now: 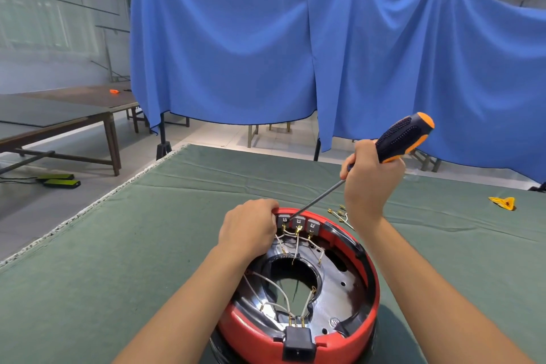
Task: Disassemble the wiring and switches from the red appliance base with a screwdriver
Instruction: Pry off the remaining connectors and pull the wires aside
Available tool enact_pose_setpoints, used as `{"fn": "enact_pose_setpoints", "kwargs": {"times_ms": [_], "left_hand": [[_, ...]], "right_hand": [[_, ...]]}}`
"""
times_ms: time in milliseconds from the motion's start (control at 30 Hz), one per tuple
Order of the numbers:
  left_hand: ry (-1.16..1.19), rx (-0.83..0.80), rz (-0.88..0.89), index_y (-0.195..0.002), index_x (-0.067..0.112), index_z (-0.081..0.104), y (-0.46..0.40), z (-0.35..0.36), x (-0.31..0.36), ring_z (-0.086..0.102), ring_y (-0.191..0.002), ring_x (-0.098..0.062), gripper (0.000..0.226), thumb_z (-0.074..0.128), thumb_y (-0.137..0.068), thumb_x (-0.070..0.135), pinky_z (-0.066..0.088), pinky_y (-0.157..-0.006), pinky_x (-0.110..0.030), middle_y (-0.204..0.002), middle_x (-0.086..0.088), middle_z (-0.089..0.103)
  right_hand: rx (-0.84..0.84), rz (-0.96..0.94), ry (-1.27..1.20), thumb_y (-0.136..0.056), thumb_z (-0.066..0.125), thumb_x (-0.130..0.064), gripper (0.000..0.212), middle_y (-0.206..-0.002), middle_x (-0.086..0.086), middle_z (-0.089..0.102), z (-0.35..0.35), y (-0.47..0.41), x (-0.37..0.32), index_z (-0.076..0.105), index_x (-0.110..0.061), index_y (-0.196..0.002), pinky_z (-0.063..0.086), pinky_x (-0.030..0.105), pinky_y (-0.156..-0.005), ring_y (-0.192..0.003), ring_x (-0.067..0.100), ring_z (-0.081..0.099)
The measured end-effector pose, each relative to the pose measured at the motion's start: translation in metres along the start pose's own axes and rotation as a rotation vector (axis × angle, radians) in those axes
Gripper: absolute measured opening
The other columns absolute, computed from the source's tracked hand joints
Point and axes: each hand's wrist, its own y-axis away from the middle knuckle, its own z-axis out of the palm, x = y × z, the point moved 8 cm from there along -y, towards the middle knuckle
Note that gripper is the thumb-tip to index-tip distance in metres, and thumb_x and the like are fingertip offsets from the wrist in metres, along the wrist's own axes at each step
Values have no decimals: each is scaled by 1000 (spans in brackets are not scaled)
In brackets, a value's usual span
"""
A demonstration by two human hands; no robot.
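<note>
The red appliance base (366, 263) lies open side up on the green cloth table, showing a black metal inside with white wires (283, 289). Three grey switches (298, 223) sit in a row at its far rim, and a black power socket (298, 346) sits at the near rim. My left hand (251, 230) grips the far left rim beside the switches. My right hand (369, 183) holds a black and orange screwdriver (404, 136). Its thin shaft slants down left, and the tip touches the leftmost switch.
Several loose brass-tipped wires (339, 214) lie on the green cloth (118, 245) just right of the base. A yellow scrap (503, 202) lies far right. A blue curtain (266, 38) hangs behind the table. Wooden tables (74, 115) stand at the left.
</note>
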Motion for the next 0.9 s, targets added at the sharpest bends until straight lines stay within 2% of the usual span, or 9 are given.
{"fn": "enact_pose_setpoints", "kwargs": {"times_ms": [167, 333, 467, 900], "left_hand": [[5, 3, 12, -115, 25, 61, 0, -1, 1, 60, -100, -27, 36, 35, -92, 15, 44, -77, -35, -113, -1, 66], [12, 14, 16, -115, 26, 62, -1, -2, 1, 60, -98, -26, 37, 34, -94, 16, 43, -75, -33, -111, -1, 67], [18, 6, 13, -113, 26, 62, -2, -1, 1, 60, -97, -27, 35, 36, -93, 15, 44, -75, -34, -109, -1, 68], [25, 8, 4, -110, 24, 63, -3, 0, -1, 60, -98, -30, 33, 36, -92, 17, 47, -78, -36, -108, -3, 68]], "right_hand": [[33, 36, 75, -72, 51, -11, 37, -43, -2, 26, 9, -15, 8, 29, -27, -47, 25, 18, -36, -41, 21, 30], [32, 89, 162, -68, 50, -17, 27, -46, -4, 24, 16, -28, 23, 26, -18, -57, 26, 31, -45, -50, 23, 28], [66, 149, 258, -67, 49, -22, 24, -51, 0, 28, 13, -37, 35, 27, -17, -58, 31, 35, -52, -56, 25, 32], [61, 212, 379, -71, 54, -20, 30, -45, -8, 30, 25, -57, 60, 28, -19, -56, 32, 30, -51, -54, 22, 38]]}}
